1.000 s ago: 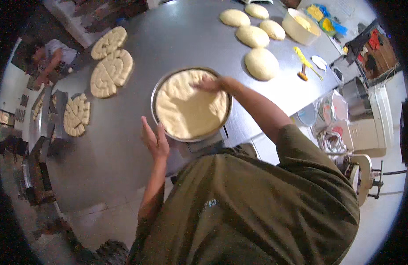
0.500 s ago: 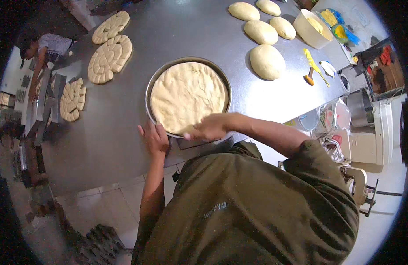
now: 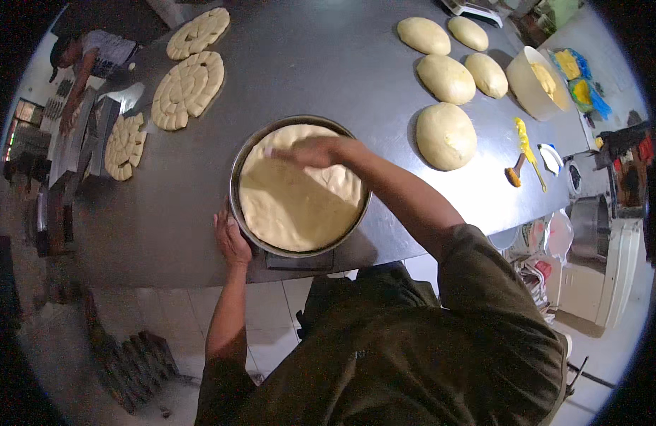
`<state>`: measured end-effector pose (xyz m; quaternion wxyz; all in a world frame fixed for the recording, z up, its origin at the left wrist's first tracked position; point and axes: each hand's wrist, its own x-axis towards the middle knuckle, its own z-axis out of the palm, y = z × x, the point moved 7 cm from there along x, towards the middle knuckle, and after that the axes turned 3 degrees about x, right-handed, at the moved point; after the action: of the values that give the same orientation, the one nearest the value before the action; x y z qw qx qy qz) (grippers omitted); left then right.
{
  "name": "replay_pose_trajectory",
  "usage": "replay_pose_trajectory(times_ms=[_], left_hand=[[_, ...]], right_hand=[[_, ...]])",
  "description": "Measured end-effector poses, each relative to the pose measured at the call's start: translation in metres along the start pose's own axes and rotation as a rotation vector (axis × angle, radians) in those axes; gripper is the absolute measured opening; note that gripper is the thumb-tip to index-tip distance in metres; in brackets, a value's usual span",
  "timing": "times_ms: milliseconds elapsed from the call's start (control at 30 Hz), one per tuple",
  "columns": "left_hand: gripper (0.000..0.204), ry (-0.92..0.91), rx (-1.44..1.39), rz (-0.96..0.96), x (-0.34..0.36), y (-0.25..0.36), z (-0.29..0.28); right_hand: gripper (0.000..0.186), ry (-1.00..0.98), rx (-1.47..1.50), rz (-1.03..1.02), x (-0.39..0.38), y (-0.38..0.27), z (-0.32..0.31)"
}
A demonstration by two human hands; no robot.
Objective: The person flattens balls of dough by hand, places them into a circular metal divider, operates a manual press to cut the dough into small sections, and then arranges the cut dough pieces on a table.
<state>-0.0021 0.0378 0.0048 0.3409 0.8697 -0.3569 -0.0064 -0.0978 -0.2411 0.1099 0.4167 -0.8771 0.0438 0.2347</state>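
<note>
A round metal pan lies near the front edge of the table, filled nearly to its walls by a flat sheet of pale dough with a dimpled surface. My left hand is at the pan's lower left side, its fingers apart and against or just beside the outer wall. Over the far part of the dough lies my right hand, somewhat blurred, palm down with fingers stretched toward the left rim. Its shadow falls across the dough.
Several smooth dough balls sit at the right, beside a white tub of yellow paste. Nearby lie a brush and a yellow-smeared utensil. Scored dough rounds rest at the left. Another person works beyond metal tins.
My right hand has swept from the pan's near edge to the far part of the dough. My left hand stays by the lower left side. The whole view has shifted.
</note>
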Motion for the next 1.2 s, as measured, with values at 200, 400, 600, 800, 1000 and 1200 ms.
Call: replay_pose_trajectory(times_ms=[200, 400, 600, 800, 1000, 1200], left_hand=[[0.061, -0.046, 0.35, -0.163, -0.004, -0.014, -0.004], [0.084, -0.215, 0.721, -0.167, 0.007, 0.007, 0.004], [0.094, -0.216, 0.563, -0.152, 0.014, 0.003, -0.008], [0.097, -0.244, 0.439, -0.174, 0.037, -0.031, 0.002], [0.098, -0.214, 0.494, -0.102, 0.061, -0.002, -0.014], [0.102, -0.342, 0.08, 0.405, 0.045, 0.078, 0.088]], right_hand=[[0.052, 0.755, 0.957, 0.197, -0.144, 0.117, 0.104], [0.048, 0.809, 1.092, 0.375, -0.126, 0.076, 0.214], [0.049, 1.167, 0.835, 0.616, -0.172, 0.073, 0.22], [0.037, 1.261, 1.242, 0.698, -0.278, 0.105, 0.408], [0.025, 1.533, 1.126, 0.742, -0.337, 0.058, 0.577], [0.042, 2.272, 1.925, 0.81, -0.382, 0.056, 0.65]])
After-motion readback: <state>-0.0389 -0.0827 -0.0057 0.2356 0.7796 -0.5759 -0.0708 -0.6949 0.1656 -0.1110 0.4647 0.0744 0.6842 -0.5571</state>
